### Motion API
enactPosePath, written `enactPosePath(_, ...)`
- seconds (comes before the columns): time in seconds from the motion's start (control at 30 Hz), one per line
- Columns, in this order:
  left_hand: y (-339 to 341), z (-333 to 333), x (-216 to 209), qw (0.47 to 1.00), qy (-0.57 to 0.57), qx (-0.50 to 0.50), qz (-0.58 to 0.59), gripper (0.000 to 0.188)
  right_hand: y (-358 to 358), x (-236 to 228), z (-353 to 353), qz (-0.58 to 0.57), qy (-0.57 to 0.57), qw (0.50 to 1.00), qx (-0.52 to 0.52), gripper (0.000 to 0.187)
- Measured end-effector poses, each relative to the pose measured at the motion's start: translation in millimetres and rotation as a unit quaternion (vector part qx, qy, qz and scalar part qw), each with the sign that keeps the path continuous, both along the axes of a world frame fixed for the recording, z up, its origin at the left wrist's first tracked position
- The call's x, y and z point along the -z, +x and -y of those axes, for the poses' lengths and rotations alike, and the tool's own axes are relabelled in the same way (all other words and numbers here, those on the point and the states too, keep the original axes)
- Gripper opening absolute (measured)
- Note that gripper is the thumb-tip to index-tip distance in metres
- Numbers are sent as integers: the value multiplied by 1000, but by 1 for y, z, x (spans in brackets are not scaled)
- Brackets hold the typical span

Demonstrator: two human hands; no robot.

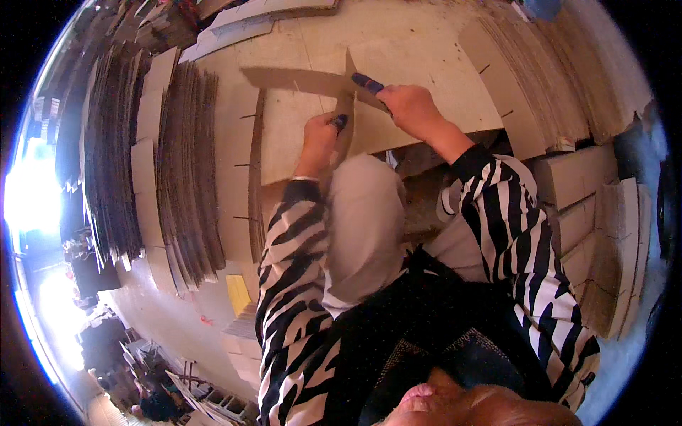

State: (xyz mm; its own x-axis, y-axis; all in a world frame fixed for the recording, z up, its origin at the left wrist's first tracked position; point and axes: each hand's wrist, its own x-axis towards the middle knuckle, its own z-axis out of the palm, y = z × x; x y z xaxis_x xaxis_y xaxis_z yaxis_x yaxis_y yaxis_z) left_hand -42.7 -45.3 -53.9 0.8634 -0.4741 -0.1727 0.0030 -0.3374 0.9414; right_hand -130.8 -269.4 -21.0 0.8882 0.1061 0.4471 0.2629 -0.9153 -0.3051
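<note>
A pale tabletop (419, 42) fills my view's upper middle; over it, I have the left hand (321, 140) gripping the near end of crossed cardboard strips (295, 79), the right hand (412, 108) closed on them beside the crossing. Farther out, cardboard stacks (190, 177) flank both sides.

Both arms (515, 213) extended forward, left fingers (340, 122) closed in a grip, right fingers (368, 84) gripping farther forward, wrist (452, 142) angled inward
</note>
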Motion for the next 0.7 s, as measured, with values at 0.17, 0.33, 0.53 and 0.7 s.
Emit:
enactPosePath(0.17, -8, 7, -3, 994, -40, -56, -81, 26, -8, -18, -6, -21, -7, 1000, 7, 20)
enactPosePath(0.33, -27, 20, -34, 988, 108, -22, 108, 24, -8, -17, -7, -47, -18, 999, 18, 18)
enactPosePath(0.53, -14, 15, -33, 999, -6, -29, -38, 22, -13, -20, -3, -81, -15, 996, -16, 23)
enactPosePath(0.7, -9, 5, -25, 995, 0, 22, -95, 29, -11, -13, 3, -156, -35, 987, 24, 27)
